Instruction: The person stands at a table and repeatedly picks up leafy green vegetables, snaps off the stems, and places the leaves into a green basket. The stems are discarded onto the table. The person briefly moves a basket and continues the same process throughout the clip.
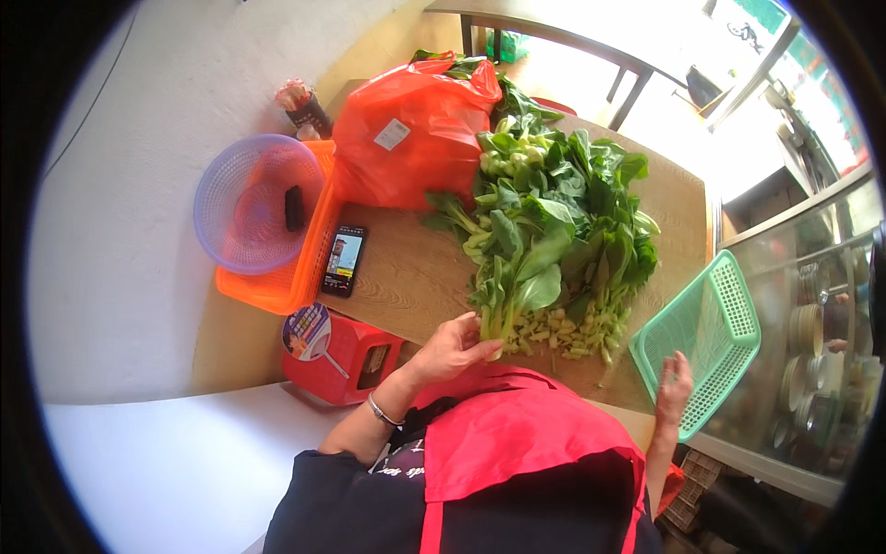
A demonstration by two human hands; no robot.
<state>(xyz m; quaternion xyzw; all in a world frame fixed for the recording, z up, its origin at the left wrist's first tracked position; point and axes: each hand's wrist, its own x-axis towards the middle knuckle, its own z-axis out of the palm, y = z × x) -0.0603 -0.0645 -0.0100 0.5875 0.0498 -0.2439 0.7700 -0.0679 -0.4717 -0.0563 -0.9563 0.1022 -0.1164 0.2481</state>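
My left hand (453, 350) grips the pale base of a leafy green stalk bunch (516, 298) at the near edge of the wooden table. Beyond it spreads a large heap of leafy greens (599, 201), looking like bok choy. Cut stem bases (567, 332) lie along the near side of the heap. My right hand (675, 388) is raised at the left side of a green plastic basket (744, 315), fingers somewhat apart, with nothing visible in it. Whether it touches the basket I cannot tell.
A full red plastic bag (415, 138) stands at the back left. A purple colander (259, 204) rests on an orange basket (304, 277), with a phone (344, 262) beside it on the table (408, 277). A red stool (339, 370) stands below left; a glass cabinet (796, 346) is right.
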